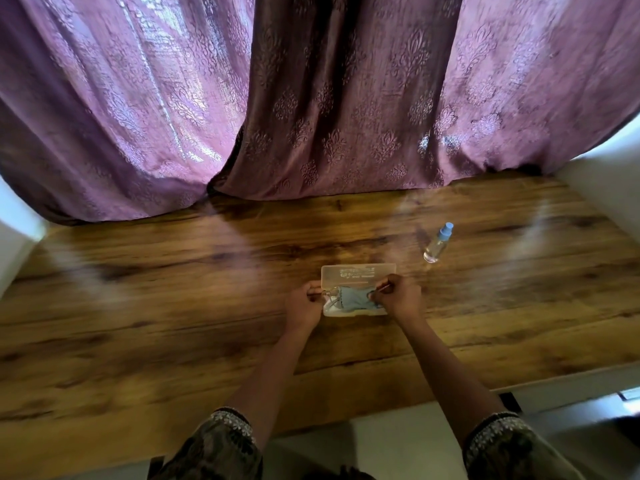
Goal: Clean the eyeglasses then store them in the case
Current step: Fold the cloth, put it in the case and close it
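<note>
Pinching the eyeglasses (pixel 331 295) at both ends in curled fingers (pixel 309 294), the left hand (pixel 304 303) and right hand (pixel 399 296) held them, with a blue cloth (pixel 354 299), over the open case (pixel 358 273).

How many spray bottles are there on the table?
1. The small clear spray bottle with a blue cap sits on the brown wooden table, beyond and right of the open clear plastic case. No other shows.

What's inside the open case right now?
A blue cloth bunched over the eyeglasses, held at the ends by the left hand and right hand over the case. The cloth hides the lenses and case floor; whether they rest inside is unclear.
</note>
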A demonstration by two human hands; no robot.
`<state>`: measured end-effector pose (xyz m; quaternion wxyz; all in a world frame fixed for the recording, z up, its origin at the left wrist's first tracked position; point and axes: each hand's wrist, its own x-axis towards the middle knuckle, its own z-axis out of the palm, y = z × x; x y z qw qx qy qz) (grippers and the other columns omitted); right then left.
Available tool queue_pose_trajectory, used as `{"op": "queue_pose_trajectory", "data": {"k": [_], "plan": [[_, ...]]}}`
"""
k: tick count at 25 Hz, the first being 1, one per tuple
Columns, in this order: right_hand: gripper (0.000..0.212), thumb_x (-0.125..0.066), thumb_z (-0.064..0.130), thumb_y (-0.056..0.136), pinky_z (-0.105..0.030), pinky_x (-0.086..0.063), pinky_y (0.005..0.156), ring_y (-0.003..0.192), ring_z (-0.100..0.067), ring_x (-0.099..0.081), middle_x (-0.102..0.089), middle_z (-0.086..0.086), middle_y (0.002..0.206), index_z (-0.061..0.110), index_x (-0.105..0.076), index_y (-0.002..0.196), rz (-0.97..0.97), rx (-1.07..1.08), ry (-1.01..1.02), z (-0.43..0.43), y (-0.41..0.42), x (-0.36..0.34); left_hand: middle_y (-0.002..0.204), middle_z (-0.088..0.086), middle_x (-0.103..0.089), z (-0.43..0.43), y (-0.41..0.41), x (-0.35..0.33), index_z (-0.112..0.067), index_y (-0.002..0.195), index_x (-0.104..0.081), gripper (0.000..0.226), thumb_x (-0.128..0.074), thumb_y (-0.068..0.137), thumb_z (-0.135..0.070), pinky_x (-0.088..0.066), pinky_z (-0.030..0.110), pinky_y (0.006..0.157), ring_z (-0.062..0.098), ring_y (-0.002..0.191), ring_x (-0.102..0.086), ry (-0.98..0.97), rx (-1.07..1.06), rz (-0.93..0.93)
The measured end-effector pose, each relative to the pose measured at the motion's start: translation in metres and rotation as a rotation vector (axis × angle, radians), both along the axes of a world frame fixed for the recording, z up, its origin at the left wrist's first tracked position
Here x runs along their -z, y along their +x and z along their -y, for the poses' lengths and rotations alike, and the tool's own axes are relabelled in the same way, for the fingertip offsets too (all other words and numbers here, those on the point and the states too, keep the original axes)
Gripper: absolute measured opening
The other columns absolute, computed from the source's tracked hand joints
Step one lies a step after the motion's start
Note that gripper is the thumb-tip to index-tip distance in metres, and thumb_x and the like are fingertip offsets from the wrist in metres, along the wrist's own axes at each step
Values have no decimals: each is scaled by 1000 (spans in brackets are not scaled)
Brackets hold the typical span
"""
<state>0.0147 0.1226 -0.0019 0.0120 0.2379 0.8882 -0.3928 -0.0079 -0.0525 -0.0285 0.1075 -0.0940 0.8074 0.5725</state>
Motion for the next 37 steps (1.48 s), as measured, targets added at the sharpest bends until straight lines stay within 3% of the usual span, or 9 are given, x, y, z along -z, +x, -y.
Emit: {"op": "queue_pose_trajectory", "data": {"k": [3, 6, 11, 15, 19, 24, 27, 32, 37], "plan": [[19, -76, 18, 72, -39, -56, 74, 83, -23, -65, -70, -6, 87, 22, -58, 79, -21, 11, 37, 0, 5, 3, 113, 11, -64, 0, 0, -2, -11, 115, -59, 33, -56, 85, 3, -58, 41, 78, 24, 100, -62, 28, 9, 24], [21, -73, 22, 76, -38, -55, 74, 87, -26, -65, -69, -8, 92, 16, -59, 91, -46, 52, 37, -4, 8, 3, 111, 11, -64, 2, 1, -3, -16, 120, -56, 39, -55, 86, 4, -58, 35, 68, 19, 92, -61, 13, 43, 3], [41, -59, 31, 87, -44, -48, 87, 107, -37, -55, -58, -20, 119, 8, -50, 119, -129, 206, 71, -21, 17, 15, 109, 11, -67, 2, 2, -3, -19, 124, -54, 45, -56, 85, 3, -57, 45, 82, 21, 96, -63, -2, 51, -31], [43, -44, 29, 95, -42, -50, 82, 109, -31, -57, -55, -8, 128, 27, -36, 138, -82, 55, -270, -17, 17, 14, 114, 11, -66, 1, 2, -6, -19, 129, -50, 49, -56, 86, 2, -56, 43, 81, 20, 94, -61, 1, 65, -19], [35, -39, 31, 98, -29, -53, 48, 82, -22, -63, -58, -4, 111, 31, -44, 132, -80, 51, -589, -21, 18, 5, 122, 13, -60, -1, 2, -13, -20, 129, -50, 37, -47, 93, -8, -55, 44, 86, 25, 104, -60, 91, 70, 82], [31, -38, 38, 95, -20, -45, 38, 66, -18, -58, -64, -9, 88, 19, -62, 101, -50, 188, -800, -26, 18, 4, 111, 6, -59, 0, 4, -21, -12, 117, -58, 49, -29, 96, -46, -51, 38, 86, 23, 105, -57, 375, 39, 247], [12, -56, 24, 91, -21, -48, 40, 69, -15, -57, -60, -6, 90, 23, -62, 80, -131, 239, -745, -29, 17, 10, 116, 9, -61, -1, 5, -23, -14, 102, -62, 16, -58, 89, -22, -53, 34, 85, 20, 99, -59, 300, 25, 247], [10, -67, 12, 81, -26, -56, 61, 83, -17, -62, -62, -2, 97, 18, -60, 86, -229, 355, -929, -40, 20, 16, 119, 13, -59, -12, 7, -27, -2, 118, -55, 39, -66, 82, -9, -49, 29, 89, 25, 111, -57, 490, -76, 292], [6, -65, 12, 83, -20, -56, 51, 63, -13, -68, -67, -8, 81, 6, -64, 82, -231, 361, -970, -45, 22, 8, 118, 18, -62, -20, 6, -28, -2, 99, -62, 21, -67, 80, -9, -49, 29, 89, 21, 99, -60, 507, -75, 318]]}}
